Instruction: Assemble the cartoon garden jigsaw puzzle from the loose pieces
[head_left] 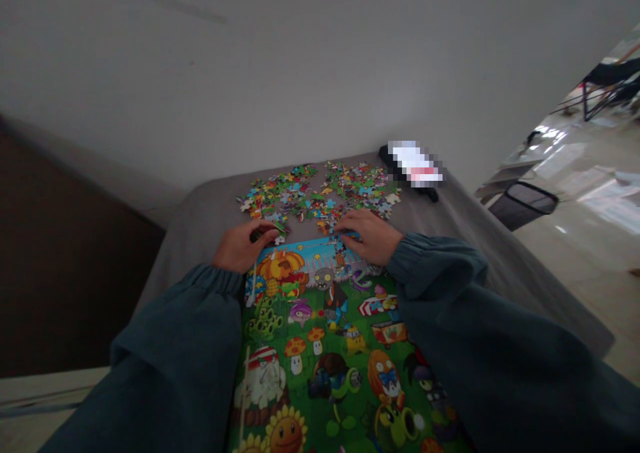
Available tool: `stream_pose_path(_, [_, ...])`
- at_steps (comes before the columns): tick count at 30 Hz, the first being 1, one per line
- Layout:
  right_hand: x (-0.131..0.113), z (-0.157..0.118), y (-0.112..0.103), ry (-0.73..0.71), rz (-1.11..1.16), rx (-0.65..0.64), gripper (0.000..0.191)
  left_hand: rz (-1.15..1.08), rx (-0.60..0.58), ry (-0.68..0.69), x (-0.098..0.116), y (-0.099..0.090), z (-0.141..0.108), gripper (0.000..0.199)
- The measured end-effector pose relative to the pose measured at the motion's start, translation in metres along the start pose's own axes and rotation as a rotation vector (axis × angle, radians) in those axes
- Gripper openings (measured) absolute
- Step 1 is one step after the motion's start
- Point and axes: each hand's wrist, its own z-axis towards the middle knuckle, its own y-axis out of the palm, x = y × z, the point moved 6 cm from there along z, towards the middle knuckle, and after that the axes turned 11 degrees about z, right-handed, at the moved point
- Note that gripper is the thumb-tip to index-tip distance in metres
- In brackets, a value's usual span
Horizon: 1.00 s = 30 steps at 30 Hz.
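Currently, you appear to be at the fitting step of a jigsaw. Loose pieces (pixel 355 183) lie spread across the middle of the frame, beyond the top edge of the print (pixel 310 314), which fills the lower centre. Your left hand (pixel 240 245), left of centre, has thumb and forefinger pinched on a green piece (pixel 279 227), near the print's top left corner. Your right hand (pixel 373 238), right of centre, has curled fingers, with thumb and forefinger tips slightly apart at the print's top edge; whether they grip anything cannot be told. The next move probably calls for turning the green piece and matching its outline before pressing it flat.

Note the limits of view. Your right hand and right sleeve (pixel 445 279) hide part of the print's right side; the frame's bottom cuts it off. Seams are too faint to confirm assembly. Right of the pieces, the screen (pixel 413 163) is pixelated and unreadable.
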Motion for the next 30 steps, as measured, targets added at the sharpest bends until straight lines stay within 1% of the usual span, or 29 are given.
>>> stream_pose_path(3, [0.000,0.000,0.000,0.001,0.001,-0.006,0.023,0.034,0.004,0.111,0.007,0.000,0.000,0.036])
stream_pose_path(5, [0.000,0.000,0.000,0.005,0.003,-0.011,0.023,0.034,-0.009,0.145,0.009,0.000,-0.001,0.037])
stream_pose_path(9, [0.000,0.000,0.000,0.018,0.007,-0.017,0.024,0.029,0.008,0.070,0.002,-0.002,-0.002,0.035])
stream_pose_path(13, [0.000,0.000,0.001,0.020,-0.008,-0.017,0.025,0.045,0.092,-0.011,-0.013,-0.011,0.003,0.035])
stream_pose_path(16, [0.001,0.001,0.002,0.008,-0.005,-0.005,0.024,-0.007,0.142,-0.050,-0.025,-0.018,0.016,0.037])
stream_pose_path(17, [0.001,0.002,0.004,0.004,-0.003,0.000,0.024,0.006,0.170,-0.047,-0.027,-0.021,0.022,0.037])
stream_pose_path(20, [0.002,0.003,0.006,0.005,-0.003,0.019,0.024,0.136,0.244,0.004,-0.027,-0.024,0.039,0.041])
stream_pose_path(21, [0.002,0.003,0.007,0.006,-0.006,0.024,0.024,0.191,0.242,0.030,-0.025,-0.021,0.043,0.043])
stream_pose_path(23, [0.002,0.003,0.008,0.008,-0.010,0.029,0.024,0.286,0.198,0.073,-0.020,-0.014,0.049,0.045])
stream_pose_path(26, [0.001,0.003,0.007,0.003,-0.007,0.030,0.023,0.387,0.157,0.096,-0.017,-0.007,0.051,0.048])
stream_pose_path(30, [0.002,0.003,0.007,0.014,-0.003,0.031,0.024,0.311,0.135,0.102,-0.020,-0.009,0.052,0.043])
